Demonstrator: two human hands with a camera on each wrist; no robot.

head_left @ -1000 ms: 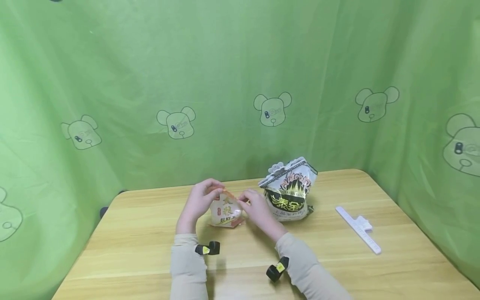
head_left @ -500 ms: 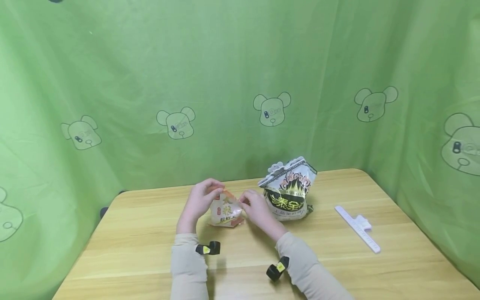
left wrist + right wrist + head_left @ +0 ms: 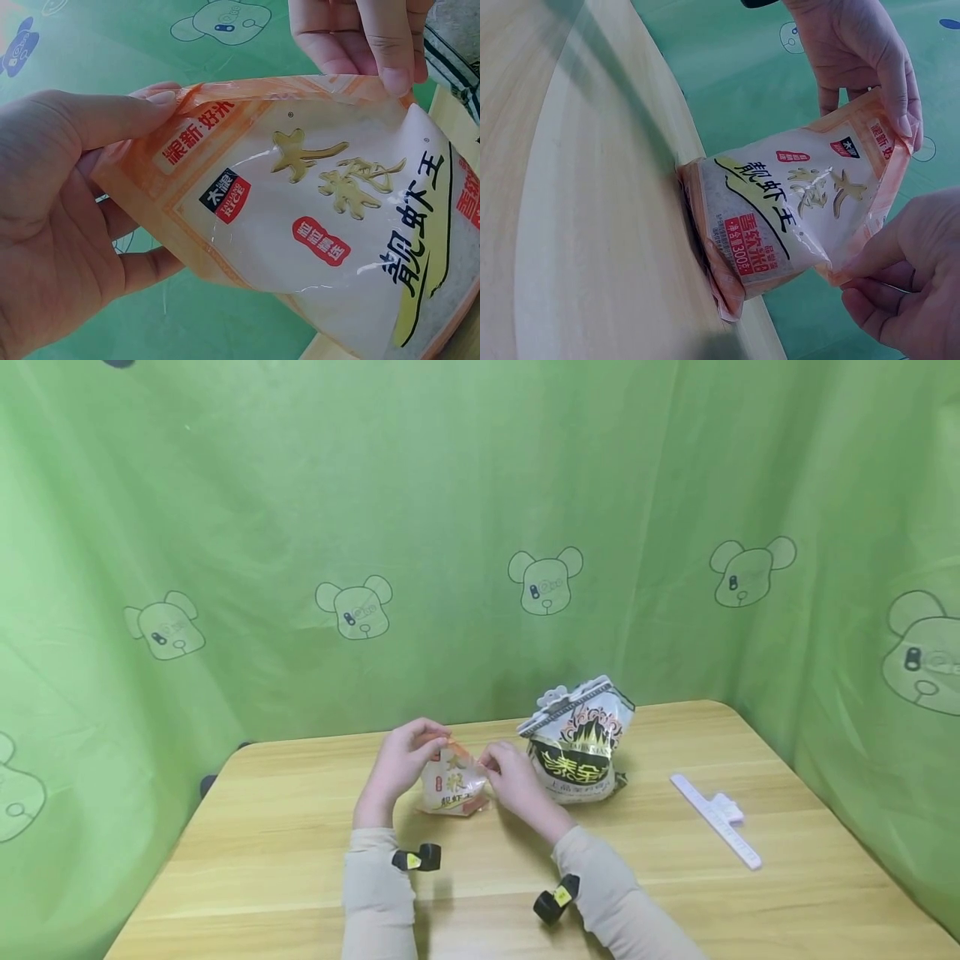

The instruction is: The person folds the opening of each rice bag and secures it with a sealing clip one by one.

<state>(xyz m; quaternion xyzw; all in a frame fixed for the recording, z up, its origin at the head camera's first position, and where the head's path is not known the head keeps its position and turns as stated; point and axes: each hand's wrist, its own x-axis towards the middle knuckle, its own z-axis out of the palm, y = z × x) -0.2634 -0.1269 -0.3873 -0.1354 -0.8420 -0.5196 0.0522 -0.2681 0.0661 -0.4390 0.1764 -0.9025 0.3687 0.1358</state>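
Note:
A small white and orange bag of rice (image 3: 453,783) stands on the table, its orange top edge folded over. My left hand (image 3: 402,766) pinches the top left corner, thumb in front and fingers behind, as the left wrist view shows on the bag (image 3: 300,195). At the opposite top corner my right hand (image 3: 516,774) pinches the fold between thumb and fingers. In the right wrist view the bag (image 3: 772,206) rests its bottom end on the table, and the top edge is stretched between both hands.
Just right of my right hand stands a larger rice bag (image 3: 577,752), its folded top held by a sealing clip (image 3: 555,697). A loose white sealing clip (image 3: 716,820) lies on the table (image 3: 247,860) farther right. A green curtain (image 3: 450,485) hangs behind.
Both hands keep hold of the rice bag's top corners in nearly the same place. The right fingers have shifted slightly at their corner.

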